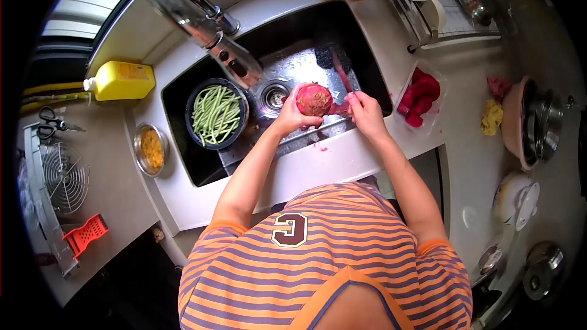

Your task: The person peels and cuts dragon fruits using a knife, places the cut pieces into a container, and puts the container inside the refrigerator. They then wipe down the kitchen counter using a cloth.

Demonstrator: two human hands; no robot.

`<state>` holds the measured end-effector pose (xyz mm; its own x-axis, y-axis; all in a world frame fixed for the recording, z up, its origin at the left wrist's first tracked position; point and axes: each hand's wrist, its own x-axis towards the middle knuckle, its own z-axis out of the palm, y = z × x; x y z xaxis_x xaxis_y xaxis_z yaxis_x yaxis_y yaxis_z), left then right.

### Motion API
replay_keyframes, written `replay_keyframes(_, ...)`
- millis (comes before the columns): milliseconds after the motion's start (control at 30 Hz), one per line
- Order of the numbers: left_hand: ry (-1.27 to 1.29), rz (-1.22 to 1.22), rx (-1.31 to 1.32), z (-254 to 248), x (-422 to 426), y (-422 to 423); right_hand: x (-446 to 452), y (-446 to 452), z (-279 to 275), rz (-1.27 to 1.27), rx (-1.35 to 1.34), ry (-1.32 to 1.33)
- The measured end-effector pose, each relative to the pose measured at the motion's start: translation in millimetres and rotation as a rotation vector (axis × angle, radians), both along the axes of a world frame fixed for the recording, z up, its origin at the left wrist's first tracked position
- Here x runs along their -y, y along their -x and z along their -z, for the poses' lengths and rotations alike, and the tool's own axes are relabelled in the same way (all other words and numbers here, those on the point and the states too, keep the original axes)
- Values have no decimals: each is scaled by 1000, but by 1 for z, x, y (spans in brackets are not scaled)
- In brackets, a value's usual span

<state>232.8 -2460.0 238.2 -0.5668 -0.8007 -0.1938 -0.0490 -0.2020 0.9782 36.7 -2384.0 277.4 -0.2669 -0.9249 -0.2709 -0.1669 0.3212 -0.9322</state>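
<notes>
And here we are over the sink [351, 27], both hands busy! The left hand [293, 115] cups a dragon fruit [313, 99], fingers curled around its side, rough brown end facing up. Just to its right, the right hand [365, 112] grips a knife [341, 73], fingers closed on the handle, red-smeared blade pointing away from the body. Between the 2 hands there's a pinkish patch; peel or juice, I can't tell.

So how far along? Some cutting looks done: right of the right hand sits a clear tray [433, 115] with deep-red pieces [419, 98] heaped in it, flesh or skin hard to call, and red specks [322, 148] dot the counter edge on the body side of the hands. But this 1 fruit looks largely whole, pink skin on where it shows, so most of the work on it seems left; its underside is hidden.

Left of the left hand, green beans [215, 115] lie in a dark pot [245, 110], out of the action, untouched by either hand!
</notes>
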Motion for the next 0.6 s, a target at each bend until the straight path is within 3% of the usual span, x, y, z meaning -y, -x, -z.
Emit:
replay_keyframes(33,-78,2,-43,-27,-8,-8,-2,-8,-7,-53,-141,91)
replay_keyframes(100,120,-81,66,-29,-17,-25,-8,-30,-28,-162,-422,270)
replay_keyframes(167,100,-146,51,-26,-25,-40,-20,-49,-42,-235,-558,353)
replay_keyframes(267,-106,-206,-160,-26,-37,-52,-37,-70,-45,-335,-746,366)
replay_keyframes(333,-195,-279,-208,-58,-45,-51,-42,-81,-43,-352,-874,420)
replay_keyframes(433,-90,-357,-50,-57,-48,-61,-46,-94,-52,-351,-918,490)
replay_keyframes(600,-140,-419,24,-66,-50,-72,-46,-108,-41,-395,-941,418)
